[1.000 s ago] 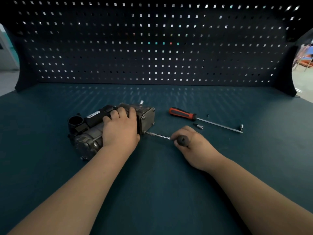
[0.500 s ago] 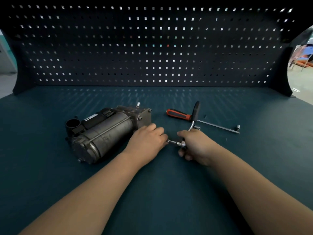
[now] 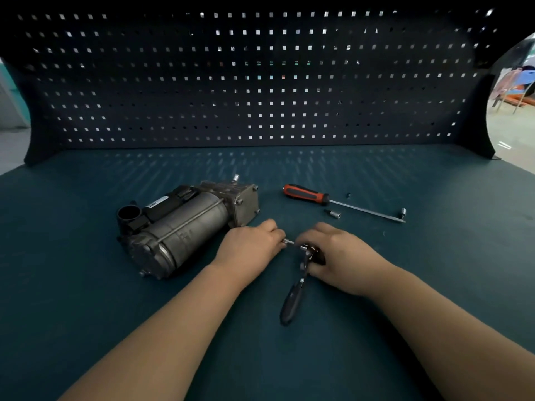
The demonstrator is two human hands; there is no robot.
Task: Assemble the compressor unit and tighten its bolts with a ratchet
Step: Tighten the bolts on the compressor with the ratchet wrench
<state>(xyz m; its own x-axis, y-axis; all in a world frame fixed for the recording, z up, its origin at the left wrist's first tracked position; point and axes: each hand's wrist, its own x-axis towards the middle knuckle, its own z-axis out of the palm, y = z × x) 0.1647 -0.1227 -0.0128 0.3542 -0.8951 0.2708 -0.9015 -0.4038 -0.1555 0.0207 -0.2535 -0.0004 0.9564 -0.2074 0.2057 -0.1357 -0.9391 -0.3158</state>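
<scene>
The grey compressor unit (image 3: 185, 224) lies on its side on the dark green mat, its bolted end plate (image 3: 246, 202) facing right. Just right of it, my left hand (image 3: 252, 246) pinches the silver extension bar (image 3: 289, 242) of the ratchet (image 3: 295, 296). My right hand (image 3: 338, 253) grips the ratchet's head, and the black handle hangs toward me. Both hands are off the compressor.
A red-and-black screwdriver (image 3: 307, 194) with a long shaft lies to the right of the compressor. A small socket (image 3: 334, 214) lies below it, another socket (image 3: 403, 212) stands at the shaft's tip, and a tiny black piece (image 3: 348, 195) lies beyond. A pegboard wall (image 3: 260, 82) closes the back.
My left hand left the compressor's top and came to the extension bar. The ratchet came away from the end plate and its handle swung from pointing away to pointing toward me.
</scene>
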